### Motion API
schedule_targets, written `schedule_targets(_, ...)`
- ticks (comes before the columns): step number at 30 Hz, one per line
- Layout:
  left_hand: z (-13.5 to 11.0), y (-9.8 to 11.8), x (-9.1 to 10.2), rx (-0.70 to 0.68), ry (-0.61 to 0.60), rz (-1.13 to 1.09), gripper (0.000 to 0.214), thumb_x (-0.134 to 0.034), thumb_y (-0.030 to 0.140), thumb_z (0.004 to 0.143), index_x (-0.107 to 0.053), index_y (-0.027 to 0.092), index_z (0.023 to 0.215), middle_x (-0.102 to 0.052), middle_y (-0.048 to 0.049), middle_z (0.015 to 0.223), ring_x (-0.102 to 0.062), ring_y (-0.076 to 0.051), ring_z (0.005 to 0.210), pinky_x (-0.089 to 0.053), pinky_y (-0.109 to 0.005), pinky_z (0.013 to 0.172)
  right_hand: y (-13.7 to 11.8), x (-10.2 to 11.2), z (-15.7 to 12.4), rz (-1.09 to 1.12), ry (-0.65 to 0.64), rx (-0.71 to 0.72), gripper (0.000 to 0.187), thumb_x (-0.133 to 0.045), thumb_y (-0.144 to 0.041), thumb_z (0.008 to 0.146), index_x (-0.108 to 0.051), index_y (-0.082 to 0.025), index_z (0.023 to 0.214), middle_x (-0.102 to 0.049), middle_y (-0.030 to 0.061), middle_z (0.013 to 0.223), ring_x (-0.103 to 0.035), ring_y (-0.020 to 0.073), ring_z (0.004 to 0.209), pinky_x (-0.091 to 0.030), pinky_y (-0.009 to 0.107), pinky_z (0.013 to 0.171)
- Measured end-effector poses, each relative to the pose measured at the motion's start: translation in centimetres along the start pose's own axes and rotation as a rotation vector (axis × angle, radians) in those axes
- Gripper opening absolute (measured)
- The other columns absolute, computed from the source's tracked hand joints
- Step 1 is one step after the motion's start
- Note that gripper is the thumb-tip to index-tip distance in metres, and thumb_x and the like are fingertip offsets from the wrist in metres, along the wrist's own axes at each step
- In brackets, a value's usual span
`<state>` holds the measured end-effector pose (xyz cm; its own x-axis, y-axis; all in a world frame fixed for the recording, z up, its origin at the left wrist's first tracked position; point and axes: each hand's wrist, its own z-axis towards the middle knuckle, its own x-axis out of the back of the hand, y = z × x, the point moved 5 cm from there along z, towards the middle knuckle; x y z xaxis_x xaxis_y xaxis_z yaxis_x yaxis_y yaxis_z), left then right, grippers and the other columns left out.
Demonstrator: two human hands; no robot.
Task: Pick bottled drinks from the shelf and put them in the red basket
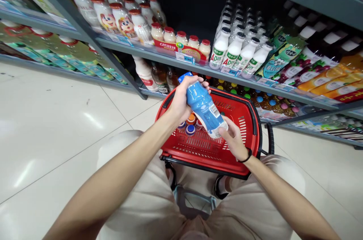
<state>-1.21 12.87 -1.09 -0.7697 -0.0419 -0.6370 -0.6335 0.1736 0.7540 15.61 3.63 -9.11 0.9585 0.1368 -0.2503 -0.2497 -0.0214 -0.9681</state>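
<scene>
I hold a blue bottle (204, 108) with a barcode label, tilted over a red shopping basket (249, 117). My left hand (181, 102) is wrapped round its upper part near the blue cap. At the bottle's lower end, my right hand (234, 138) grips its base; a black band sits on that wrist. Inside the basket lie several small bottles (190, 123) with blue and orange caps. My knees in beige trousers are bent below the basket.
Grey shop shelves (170, 56) run across in front of me, stocked with white drink bottles (234, 49), red-capped milk bottles (124, 17) and juice bottles (326, 75). White tiled floor (51, 119) spreads to the left.
</scene>
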Motion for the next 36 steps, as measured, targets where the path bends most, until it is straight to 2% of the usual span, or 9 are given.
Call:
schedule_targets(3,0.1,-0.1,0.2,-0.007,0.013,0.01,0.028,-0.078,0.044,0.076,-0.068,0.019,0.086,-0.074,-0.0023,0.085,-0.073,-0.018,0.08,-0.061,-0.033,0.087,0.0,0.1,0.0,-0.059,0.046,0.041,0.06,-0.084,-0.058,0.08,-0.066,-0.024,0.125,-0.075,0.0088,0.124,-0.071,0.0282,0.113,-0.058,0.045,0.1)
schedule_targets(10,0.1,0.0,0.3,-0.027,0.034,-0.039,0.026,-0.081,0.038,0.074,-0.065,0.019,0.081,-0.069,0.0003,0.081,-0.07,-0.016,0.078,-0.06,-0.032,0.087,-1.0,0.3,-0.4,-0.207,0.078,0.23,0.057,-0.087,-0.034,0.082,-0.062,-0.025,0.132,-0.072,0.0091,0.127,-0.069,0.0265,0.116,-0.056,0.042,0.102)
schedule_targets(13,0.1,0.1,0.1,-0.014,0.035,-0.084,0.023,-0.08,0.034,0.073,-0.063,0.019,0.078,-0.066,0.0021,0.076,-0.068,-0.014,0.074,-0.06,-0.031,0.085,-1.4,0.2,-0.4,-0.215,0.096,0.258,0.061,-0.091,-0.034,0.077,-0.062,-0.025,0.13,-0.071,0.0089,0.127,-0.068,0.026,0.116,-0.056,0.04,0.101)
schedule_targets(16,0.1,0.2,0.2,-0.005,0.029,-0.103,0.021,-0.079,0.032,0.074,-0.064,0.019,0.078,-0.066,0.0019,0.076,-0.067,-0.013,0.073,-0.06,-0.031,0.084,-0.5,-0.6,0.0,-0.023,-0.048,0.023,0.054,-0.074,-0.061,0.087,-0.065,-0.021,0.123,-0.074,0.0117,0.115,-0.072,0.0259,0.094,-0.062,0.037,0.073)
schedule_targets(19,0.3,0.3,0.5,-0.014,0.035,-0.082,0.021,-0.079,0.034,0.074,-0.065,0.019,0.079,-0.067,0.0014,0.076,-0.069,-0.015,0.074,-0.06,-0.031,0.084,0.5,-1.5,0.2,0.166,-0.224,-0.228,0.063,-0.049,-0.074,0.096,-0.069,-0.016,0.112,-0.076,0.0134,0.096,-0.07,0.0242,0.073,-0.054,0.034,0.052)
schedule_targets(22,0.6,0.6,0.7,-0.045,0.042,-0.049,0.022,-0.078,0.036,0.075,-0.066,0.019,0.08,-0.068,0.0008,0.075,-0.07,-0.016,0.077,-0.06,-0.031,0.085,0.3,-0.9,0.6,0.147,-0.159,-0.181,0.057,-0.061,-0.07,0.093,-0.071,-0.017,0.109,-0.077,0.0116,0.094,-0.072,0.0251,0.079,-0.06,0.036,0.062)
schedule_targets(26,0.8,0.8,0.6,-0.079,0.029,-0.015,0.022,-0.079,0.035,0.075,-0.068,0.018,0.082,-0.07,-0.0004,0.078,-0.07,-0.015,0.077,-0.059,-0.03,0.086,-0.5,0.4,0.6,-0.05,0.005,0.04,0.055,-0.088,-0.052,0.078,-0.066,-0.023,0.12,-0.075,0.0102,0.12,-0.073,0.0276,0.108,-0.062,0.041,0.092)
schedule_targets(28,0.8,0.7,0.7,-0.076,0.032,-0.016,0.022,-0.08,0.035,0.075,-0.068,0.018,0.082,-0.07,-0.0002,0.078,-0.07,-0.014,0.077,-0.059,-0.03,0.086,-0.8,0.7,0.4,-0.135,0.034,0.112,0.058,-0.09,-0.042,0.077,-0.064,-0.023,0.126,-0.072,0.0111,0.13,-0.069,0.0276,0.118,-0.059,0.041,0.101)
schedule_targets(36,0.8,0.3,0.8,-0.011,0.034,-0.111,0.018,-0.078,0.03,0.074,-0.066,0.017,0.079,-0.068,0.0005,0.077,-0.068,-0.013,0.076,-0.059,-0.031,0.086,-1.6,1.6,-0.2,-0.354,0.123,0.299,0.068,-0.093,-0.031,0.074,-0.06,-0.023,0.133,-0.065,0.0121,0.132,-0.065,0.0292,0.123,-0.059,0.043,0.102)
